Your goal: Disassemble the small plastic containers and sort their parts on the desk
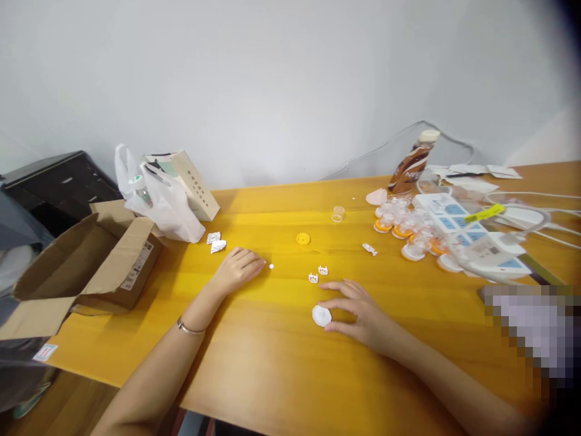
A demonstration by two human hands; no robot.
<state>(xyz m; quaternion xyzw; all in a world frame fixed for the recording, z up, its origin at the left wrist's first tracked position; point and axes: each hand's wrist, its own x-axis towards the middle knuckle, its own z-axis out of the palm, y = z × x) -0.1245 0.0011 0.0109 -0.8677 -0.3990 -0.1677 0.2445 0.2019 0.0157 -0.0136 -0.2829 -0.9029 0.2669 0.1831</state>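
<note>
Worktop: yellow wood; read it as a clock face, twelve pointing away from the person.
Disc: white and round, so no long axis shows; it lies between the hands, at nine o'clock from the right hand and four o'clock from the left hand.
Nearer hand: the right, touching the disc; the left is well apart from it.
Right hand: thumb and a finger pinch the disc at its rim, the other fingers loosely spread; whether the disc is lifted, I cannot tell.
Left hand: palm down, fingers curled, tips toward three o'clock; whether they pinch something small, I cannot tell.
Dot: white, just beside the left fingertips, at three o'clock.
Brackets: two, white, at twelve o'clock from the disc.
Clip: white, at twelve o'clock from the right hand, long axis roughly ten to four.
Cap: yellow, round, at two o'clock from the left hand.
Domes: a clear and orange cluster, at one o'clock from the right hand.
Rings: clear, beyond the brackets, toward twelve.
Bottle: farthest, beyond the domes, near the wall.
</note>
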